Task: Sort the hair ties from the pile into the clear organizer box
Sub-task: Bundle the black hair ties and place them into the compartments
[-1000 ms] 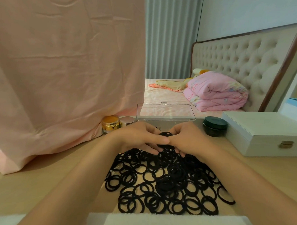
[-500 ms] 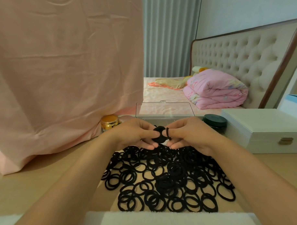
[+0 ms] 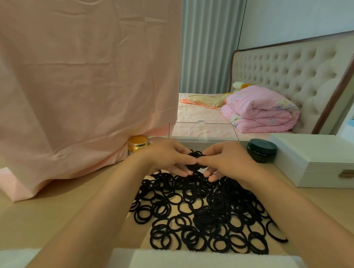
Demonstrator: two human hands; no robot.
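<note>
A big pile of black hair ties (image 3: 205, 211) lies spread on the wooden table in front of me. Above its far edge my left hand (image 3: 165, 156) and my right hand (image 3: 225, 160) meet, fingertips touching, both pinching a small bunch of black hair ties (image 3: 194, 160) held between them. Right behind my hands stands the clear organizer box (image 3: 202, 130) with its lid raised upright; my hands hide its base and inside.
A gold-lidded jar (image 3: 138, 143) stands left of the box by a hanging pink cloth (image 3: 80, 77). A dark green round jar (image 3: 261, 150) and a white latched case (image 3: 321, 161) sit at the right. A white towel (image 3: 196, 261) lies along the near edge.
My hands lifted a bunch of ties off the pile, and the right fingers have now closed in against the left ones around it.
</note>
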